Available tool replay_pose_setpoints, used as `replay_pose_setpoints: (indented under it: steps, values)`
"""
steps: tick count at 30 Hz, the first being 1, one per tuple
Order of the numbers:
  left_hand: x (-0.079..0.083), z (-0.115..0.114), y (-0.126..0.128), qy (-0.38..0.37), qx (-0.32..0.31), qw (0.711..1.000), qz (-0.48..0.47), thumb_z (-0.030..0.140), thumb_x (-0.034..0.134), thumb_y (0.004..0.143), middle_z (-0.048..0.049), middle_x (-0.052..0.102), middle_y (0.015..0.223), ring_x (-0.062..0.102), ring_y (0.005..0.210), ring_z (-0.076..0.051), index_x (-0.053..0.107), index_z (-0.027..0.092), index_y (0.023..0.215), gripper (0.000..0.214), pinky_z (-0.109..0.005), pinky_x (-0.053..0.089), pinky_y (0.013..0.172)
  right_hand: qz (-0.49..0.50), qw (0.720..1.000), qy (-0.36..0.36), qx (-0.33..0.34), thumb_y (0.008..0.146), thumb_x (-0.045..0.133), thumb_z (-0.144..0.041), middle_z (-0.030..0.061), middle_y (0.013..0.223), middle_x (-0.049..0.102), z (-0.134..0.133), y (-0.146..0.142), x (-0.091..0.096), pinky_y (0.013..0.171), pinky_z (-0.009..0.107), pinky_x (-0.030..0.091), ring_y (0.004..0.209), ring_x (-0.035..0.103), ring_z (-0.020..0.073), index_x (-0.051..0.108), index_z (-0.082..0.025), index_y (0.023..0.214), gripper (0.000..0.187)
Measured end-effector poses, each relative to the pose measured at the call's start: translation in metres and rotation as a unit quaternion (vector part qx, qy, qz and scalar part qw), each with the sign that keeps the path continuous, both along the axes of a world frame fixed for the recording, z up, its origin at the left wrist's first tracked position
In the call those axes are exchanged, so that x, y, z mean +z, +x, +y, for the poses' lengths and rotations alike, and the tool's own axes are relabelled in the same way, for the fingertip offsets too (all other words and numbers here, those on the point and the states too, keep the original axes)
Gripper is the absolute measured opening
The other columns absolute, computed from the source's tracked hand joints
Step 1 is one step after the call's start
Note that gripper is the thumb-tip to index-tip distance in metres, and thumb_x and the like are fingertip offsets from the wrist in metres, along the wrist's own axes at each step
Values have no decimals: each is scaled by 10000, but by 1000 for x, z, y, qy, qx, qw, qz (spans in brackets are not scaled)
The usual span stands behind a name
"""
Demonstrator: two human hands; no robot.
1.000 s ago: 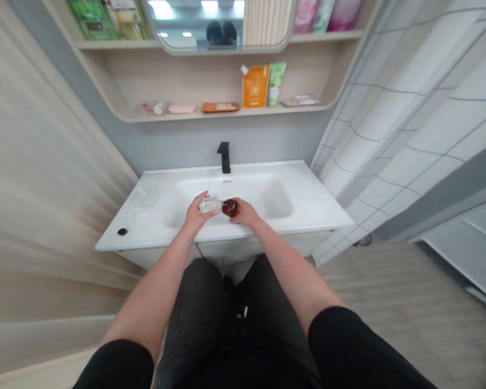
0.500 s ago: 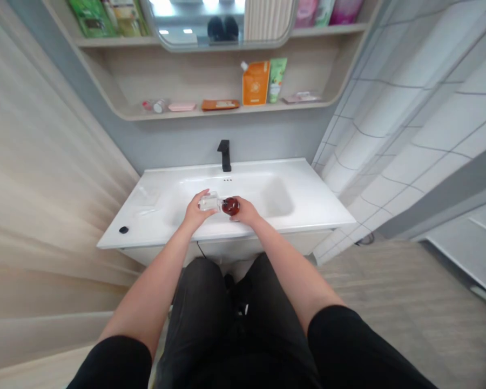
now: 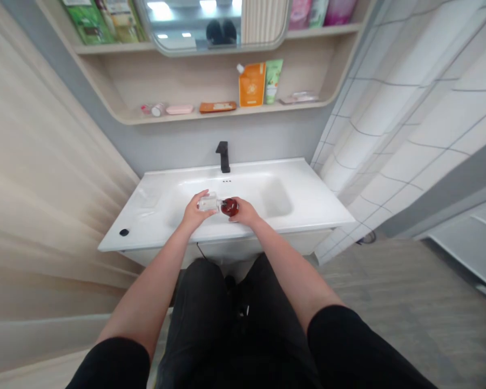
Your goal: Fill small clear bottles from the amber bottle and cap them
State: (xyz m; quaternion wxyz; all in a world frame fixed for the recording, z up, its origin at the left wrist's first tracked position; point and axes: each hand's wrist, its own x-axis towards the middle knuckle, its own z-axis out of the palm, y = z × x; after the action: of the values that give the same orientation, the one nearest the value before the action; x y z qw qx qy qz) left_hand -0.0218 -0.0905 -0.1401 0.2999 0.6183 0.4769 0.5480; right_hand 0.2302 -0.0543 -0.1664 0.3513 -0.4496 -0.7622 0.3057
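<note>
Over the front part of the white sink, my left hand is closed around a clear bottle tipped on its side, neck pointing right. My right hand grips a reddish-brown bottle, its mouth end against or very near the clear bottle's neck. Whether the two necks touch I cannot make out. Any liquid passing between them is too small to see. A small black cap lies on the counter's left front corner.
Behind the basin stands a black faucet. A clear plastic piece rests on the left counter. The wall shelf above holds an orange pouch, a green tube and several small items. A curtain hangs at left.
Both hands keep hold of their bottles in almost the same place. The whole view has shifted slightly, with the shelf a little lower in the picture.
</note>
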Motion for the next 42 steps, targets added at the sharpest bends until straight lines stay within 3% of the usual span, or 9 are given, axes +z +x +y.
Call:
replay_pose_setpoints:
  steps: [25,42]
  values:
    - [14,5,-2,-9,-9,998,66,422,1016,583,-148,691,1406,648,1350,-342,672,234,1444,946,-500,525,1140,12,1000,-4,-5,591,944,-192,37,1228,786,-1,0,1,1010,425,564,1096,737,302,699,-252,1327,779]
    - [23,10,-6,19,-11,991,128,458,1004,604,-108,694,1313,683,1267,-314,680,244,1443,925,-459,571,1063,27,1000,-8,-10,587,954,-196,32,1209,790,-5,0,4,1004,425,572,1083,740,299,705,-258,1298,756]
